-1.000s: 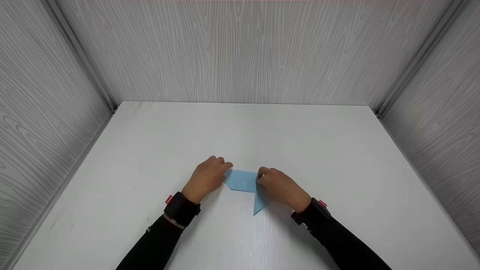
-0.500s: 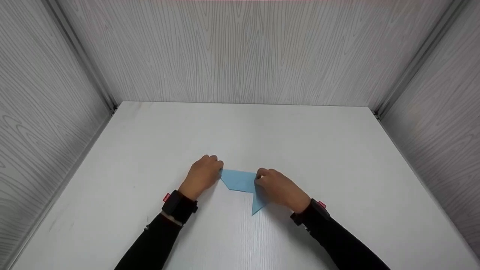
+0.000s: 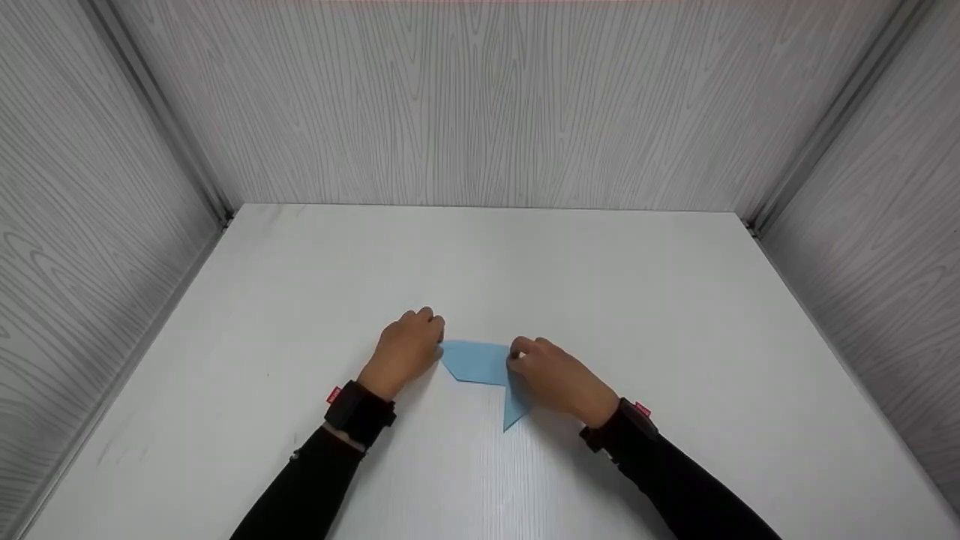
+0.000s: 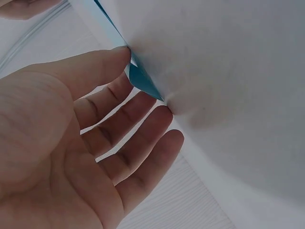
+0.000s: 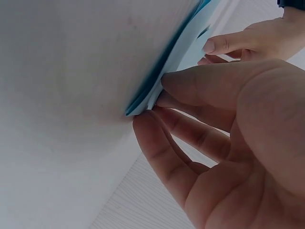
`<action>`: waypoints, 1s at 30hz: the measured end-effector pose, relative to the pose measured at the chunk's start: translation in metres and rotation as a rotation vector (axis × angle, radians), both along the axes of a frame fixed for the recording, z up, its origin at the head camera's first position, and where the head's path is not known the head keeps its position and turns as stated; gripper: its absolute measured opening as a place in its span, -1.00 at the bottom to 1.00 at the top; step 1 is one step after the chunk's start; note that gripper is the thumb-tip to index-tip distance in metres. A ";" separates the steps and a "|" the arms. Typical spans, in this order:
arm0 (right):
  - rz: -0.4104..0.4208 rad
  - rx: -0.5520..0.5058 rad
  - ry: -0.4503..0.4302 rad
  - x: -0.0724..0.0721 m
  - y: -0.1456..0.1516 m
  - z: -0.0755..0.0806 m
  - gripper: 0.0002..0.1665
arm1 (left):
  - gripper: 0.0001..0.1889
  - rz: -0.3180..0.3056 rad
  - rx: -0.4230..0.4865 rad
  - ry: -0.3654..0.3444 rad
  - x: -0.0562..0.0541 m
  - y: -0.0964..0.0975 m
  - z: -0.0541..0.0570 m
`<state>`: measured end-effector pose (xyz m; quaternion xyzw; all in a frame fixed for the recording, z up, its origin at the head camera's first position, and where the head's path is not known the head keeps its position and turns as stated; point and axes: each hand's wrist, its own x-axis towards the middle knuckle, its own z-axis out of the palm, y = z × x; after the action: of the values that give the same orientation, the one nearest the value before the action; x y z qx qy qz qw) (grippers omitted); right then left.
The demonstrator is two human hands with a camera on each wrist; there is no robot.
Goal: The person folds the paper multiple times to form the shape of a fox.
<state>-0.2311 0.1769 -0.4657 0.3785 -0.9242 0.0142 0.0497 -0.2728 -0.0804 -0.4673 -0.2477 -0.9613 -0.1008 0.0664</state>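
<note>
A sheet of light blue paper, folded into a flat band with a pointed flap hanging toward me on its right, lies on the white table. At its left end my left hand pinches the corner. The left wrist view has the thumb and fingers of the left hand about the paper's edge, which is partly lifted there. My right hand grips the right part of the paper and hides some of it. Several folded layers of paper show beside the right thumb in the right wrist view.
The white tabletop stretches around both hands. Grey wood-grain panels stand at the back, the left and the right. Black bands are on both wrists.
Over the past second my left hand has moved to the left, and more of the band's left end shows. My right hand has shifted very slightly left, still on the paper.
</note>
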 end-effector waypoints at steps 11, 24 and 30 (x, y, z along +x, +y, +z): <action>-0.005 0.006 0.017 0.000 -0.001 0.000 -0.63 | -0.82 -0.036 0.056 -0.062 -0.003 0.000 0.001; -0.019 0.000 -0.015 -0.001 -0.001 -0.002 -0.60 | -0.89 -0.083 0.086 0.007 -0.001 0.001 0.011; 0.001 -0.015 0.024 -0.002 0.000 -0.003 -0.64 | -0.89 -0.139 0.132 -0.034 0.008 0.008 0.024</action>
<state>-0.2328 0.1768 -0.4683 0.3786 -0.9232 0.0165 0.0638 -0.2653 -0.0728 -0.4437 -0.3073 -0.9340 -0.1725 0.0594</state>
